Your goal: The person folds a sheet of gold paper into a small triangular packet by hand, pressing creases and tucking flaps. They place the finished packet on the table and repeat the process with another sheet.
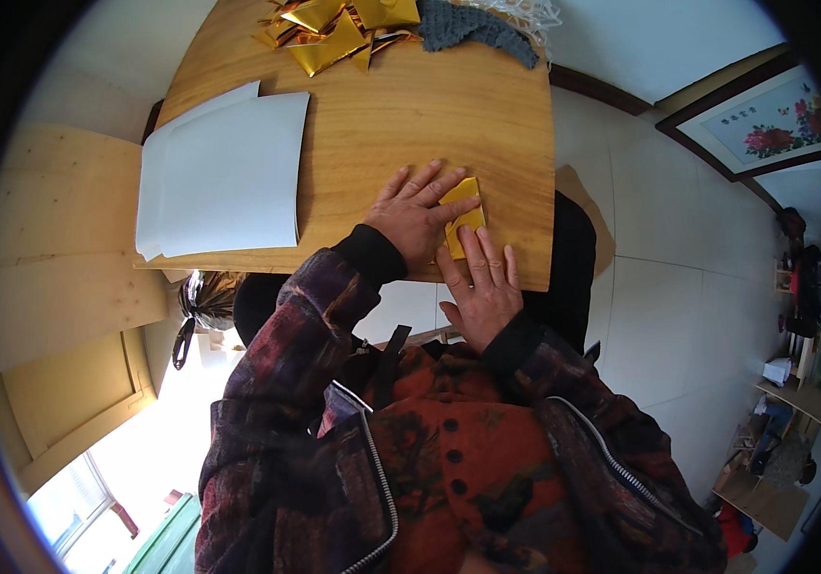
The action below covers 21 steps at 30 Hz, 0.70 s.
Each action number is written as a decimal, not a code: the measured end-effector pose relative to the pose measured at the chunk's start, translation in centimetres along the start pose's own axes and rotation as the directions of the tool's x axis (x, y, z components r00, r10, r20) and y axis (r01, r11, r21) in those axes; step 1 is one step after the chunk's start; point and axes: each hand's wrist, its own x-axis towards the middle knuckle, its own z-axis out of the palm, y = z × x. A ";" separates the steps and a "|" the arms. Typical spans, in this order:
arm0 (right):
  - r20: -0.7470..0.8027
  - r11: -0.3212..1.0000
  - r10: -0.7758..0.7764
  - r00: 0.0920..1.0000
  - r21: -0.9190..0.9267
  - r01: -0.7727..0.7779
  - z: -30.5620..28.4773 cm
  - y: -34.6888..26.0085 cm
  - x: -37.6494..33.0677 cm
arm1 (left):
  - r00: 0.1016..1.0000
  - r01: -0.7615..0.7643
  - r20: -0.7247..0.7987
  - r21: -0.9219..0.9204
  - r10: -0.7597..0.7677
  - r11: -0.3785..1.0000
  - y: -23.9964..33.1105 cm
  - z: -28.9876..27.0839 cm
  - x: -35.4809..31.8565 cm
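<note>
A small folded piece of shiny gold paper point(463, 194) lies flat on the wooden table point(410, 115), close to its near right edge. Across its left side rests my left hand point(417, 212), fingers spread and palm down, hiding part of the paper. My right hand point(484, 287) touches the near end of the paper with outstretched fingertips, its palm just off the table's edge. Neither hand grips anything.
White sheets point(224, 172) are stacked on the table's left. Folded gold paper pieces point(334, 38) are heaped at the far side, beside a dark grey cloth point(477, 31). A framed flower picture point(765, 120) stands at the right. Shelves point(774, 469) hold various items further right.
</note>
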 end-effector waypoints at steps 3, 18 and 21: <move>0.039 1.000 0.010 0.999 0.018 -0.011 -0.2 0.1 0.1 | 1.000 -0.005 0.021 0.008 0.005 1.000 0.1 -0.3 0.1; -0.016 0.999 -0.020 1.000 0.038 0.021 -0.8 0.7 -0.9 | 0.999 0.016 -0.029 0.068 -0.014 0.998 0.0 0.5 0.3; 0.013 1.000 -0.018 1.000 0.019 0.017 -0.5 0.5 -0.9 | 0.999 0.008 -0.050 0.054 -0.005 0.998 0.0 0.5 0.2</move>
